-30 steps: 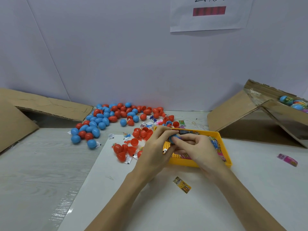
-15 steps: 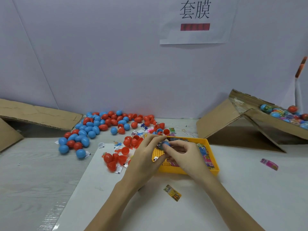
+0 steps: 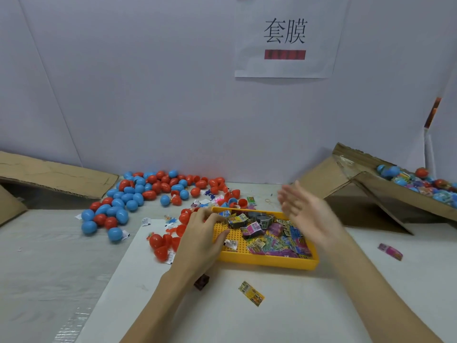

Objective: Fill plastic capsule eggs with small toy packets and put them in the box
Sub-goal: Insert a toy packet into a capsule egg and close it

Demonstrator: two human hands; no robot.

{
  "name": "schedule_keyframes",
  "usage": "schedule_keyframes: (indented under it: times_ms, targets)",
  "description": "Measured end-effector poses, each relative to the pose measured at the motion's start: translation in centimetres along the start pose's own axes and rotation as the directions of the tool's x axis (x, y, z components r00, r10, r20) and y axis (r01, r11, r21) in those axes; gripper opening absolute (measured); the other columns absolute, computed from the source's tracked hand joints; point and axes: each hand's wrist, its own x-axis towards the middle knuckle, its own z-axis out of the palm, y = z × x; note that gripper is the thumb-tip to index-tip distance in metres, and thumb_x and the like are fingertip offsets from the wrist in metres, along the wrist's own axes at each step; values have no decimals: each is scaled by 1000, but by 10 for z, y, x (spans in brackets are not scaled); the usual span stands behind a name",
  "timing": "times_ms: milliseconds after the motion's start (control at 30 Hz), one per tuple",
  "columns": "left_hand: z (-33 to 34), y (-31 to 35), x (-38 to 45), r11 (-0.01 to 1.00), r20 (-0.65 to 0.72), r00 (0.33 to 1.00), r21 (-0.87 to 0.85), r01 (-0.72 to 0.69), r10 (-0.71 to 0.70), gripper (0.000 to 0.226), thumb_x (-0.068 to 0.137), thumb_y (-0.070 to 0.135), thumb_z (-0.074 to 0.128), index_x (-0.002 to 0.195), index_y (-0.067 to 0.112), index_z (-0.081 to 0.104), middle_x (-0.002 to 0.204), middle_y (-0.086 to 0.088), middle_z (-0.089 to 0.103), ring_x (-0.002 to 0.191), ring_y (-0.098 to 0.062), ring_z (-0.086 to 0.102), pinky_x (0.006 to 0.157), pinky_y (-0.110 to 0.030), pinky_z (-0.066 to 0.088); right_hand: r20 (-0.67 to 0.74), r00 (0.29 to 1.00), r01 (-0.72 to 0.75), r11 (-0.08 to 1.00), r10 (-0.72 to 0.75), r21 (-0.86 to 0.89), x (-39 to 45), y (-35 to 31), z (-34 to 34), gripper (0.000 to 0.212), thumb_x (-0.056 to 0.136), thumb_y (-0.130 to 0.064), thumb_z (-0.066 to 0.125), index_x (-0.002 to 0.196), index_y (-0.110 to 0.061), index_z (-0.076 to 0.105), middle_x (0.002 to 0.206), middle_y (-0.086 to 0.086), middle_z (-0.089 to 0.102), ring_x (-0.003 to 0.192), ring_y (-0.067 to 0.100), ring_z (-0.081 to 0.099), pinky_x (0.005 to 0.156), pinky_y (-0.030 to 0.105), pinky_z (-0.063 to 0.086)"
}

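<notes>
The tabletop (image 3: 49,256) carried everything, so the yellow tray (image 3: 267,259) near its middle served as the landmark. Behind and to the right of the tray stood the cardboard box (image 3: 385,191), tilted with its mouth upward and already holding a heap of blue and red capsule eggs (image 3: 420,184) and wrappers. Behind and to the left of the tray lay the loose pile of blue and red eggs (image 3: 148,191), with separated red halves (image 3: 165,243) just beside the tray's left wall. Inside the tray the small toy packets (image 3: 274,236) were crowded toward its right side, leaving bare perforated floor on the left; one stray packet (image 3: 251,292) lay in front of the tray and a pink one (image 3: 390,251) well to its right. The left hand (image 3: 202,238) rested on the tray's left edge with loosely bent fingers; whether it pinched a packet could not be told. The right hand (image 3: 306,211), blurred, was above the tray's right rear corner, flat and spread, holding nothing, on the box side. The step appeared to be starting a fresh egg: it would go best by steadying the tray, pinching one packet only, folding it small, and seating both halves squarely before pressing them closed.
</notes>
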Motion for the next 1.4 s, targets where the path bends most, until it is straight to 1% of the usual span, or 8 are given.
schedule_keyframes:
  times_ms: [333, 500, 600, 700, 800, 1033, 1233, 1400]
  targets:
    - [-16, -10, 6, 988, -51, 988, -67, 140, -144, 38, 101, 45, 57, 130, 21, 61, 125, 4, 50, 119, -10, 44, 96, -22, 42, 17, 999, -30, 993, 32, -114, -10, 49, 8, 27, 104, -18, 57, 107, -1, 78, 87, 9, 74, 76, 14, 72, 65, 22, 60]
    - [-53, -64, 6, 829, -315, 846, 232, 509, -431, 39, 104, 36, 52, 134, 13, 59, 135, -13, 52, 123, -28, 46, 102, -39, 44, 25, 1000, -15, 992, 18, -127, -9, 52, 6, 26, 103, -16, 58, 100, -4, 81, 85, 7, 74, 73, 13, 72, 64, 21, 60]
    - [-67, -91, -6, 620, -332, 729, 384, 685, -599, 40, 104, 36, 51, 136, 12, 54, 142, -17, 45, 128, -38, 42, 105, -43, 41, 27, 1000, 8, 983, -3, -181, -7, 54, 6, 24, 103, -15, 58, 105, -2, 79, 86, 7, 74, 74, 14, 71, 64, 21, 60]
    - [-67, -103, -11, 631, -299, 701, 306, 713, -647, 37, 95, 9, 60, 132, 6, 55, 139, -21, 43, 125, -38, 42, 103, -41, 42, 20, 1000, 14, 978, -10, -206, -8, 55, 7, 24, 103, -14, 58, 103, -4, 79, 85, 7, 75, 74, 13, 71, 63, 21, 59]
    - [-62, -100, -7, 764, -264, 764, 126, 632, -589, 36, 90, -7, 61, 125, 2, 60, 130, -20, 49, 120, -33, 48, 98, -38, 44, 21, 1000, 16, 976, -11, -217, -8, 55, 7, 23, 104, -14, 58, 105, -3, 78, 84, 7, 75, 73, 13, 71, 63, 21, 59]
    - [-43, -41, 7, 976, -307, 927, -84, 200, -216, 34, 91, 18, 76, 120, 8, 60, 116, -3, 56, 102, -11, 55, 84, -11, 45, 25, 999, 41, 940, -35, -340, -11, 57, 10, 23, 104, -14, 57, 108, -3, 77, 84, 8, 75, 72, 13, 72, 63, 20, 58]
    - [-11, 16, 1, 937, -214, 961, -266, -227, 172, 33, 87, 28, 79, 112, 10, 69, 113, 0, 60, 103, -11, 61, 89, -20, 55, 227, 962, 259, 775, -153, -576, -24, 58, 18, 19, 102, -24, 62, 114, -24, 77, 106, -1, 79, 94, 13, 75, 72, 24, 60]
    - [6, 32, -7, 908, -214, 947, -295, -296, 240, 40, 85, 12, 82, 123, 10, 71, 113, -1, 63, 98, -6, 61, 84, -17, 54, 357, 932, 317, 638, -69, -702, -27, 63, 26, 23, 96, -33, 71, 119, -34, 72, 109, -13, 77, 104, 6, 72, 82, 21, 59]
